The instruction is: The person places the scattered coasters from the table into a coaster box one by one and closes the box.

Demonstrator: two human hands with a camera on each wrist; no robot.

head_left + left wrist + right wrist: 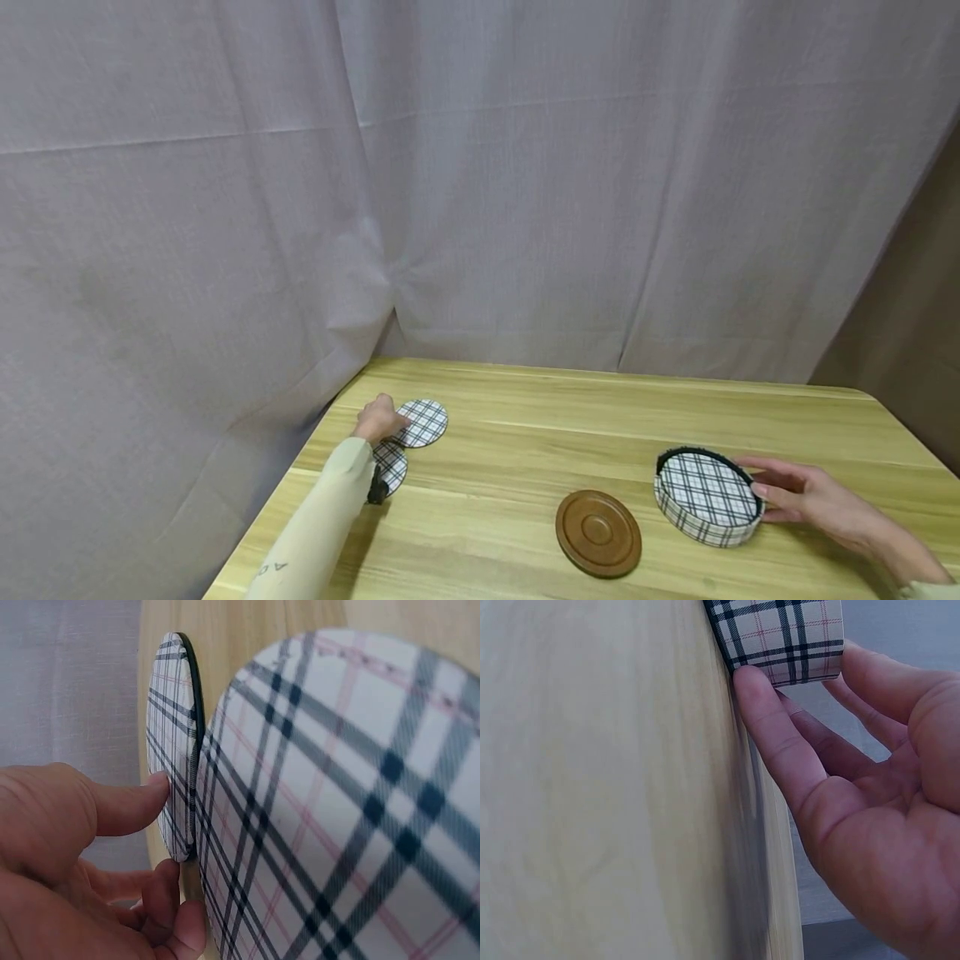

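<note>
Two round plaid coasters lie at the left of the table in the head view. My left hand (380, 419) pinches the edge of the farther coaster (426, 423), its thumb on the checked face and its fingers at the rim. The nearer coaster (393, 467) is partly hidden under my left wrist; it looms large as a plaid disc (352, 802) in the left wrist view. At the right, my right hand (806, 500) grips the side of a round plaid coaster holder (708, 529), thumb at the rim and fingers along the outer wall. A plaid coaster (708, 487) shows inside the holder.
A brown round wooden coaster or lid (598, 533) with a ringed centre lies on the wood-grain table (517, 433), left of the holder. Grey curtains (510, 208) hang behind the table and along its left side.
</note>
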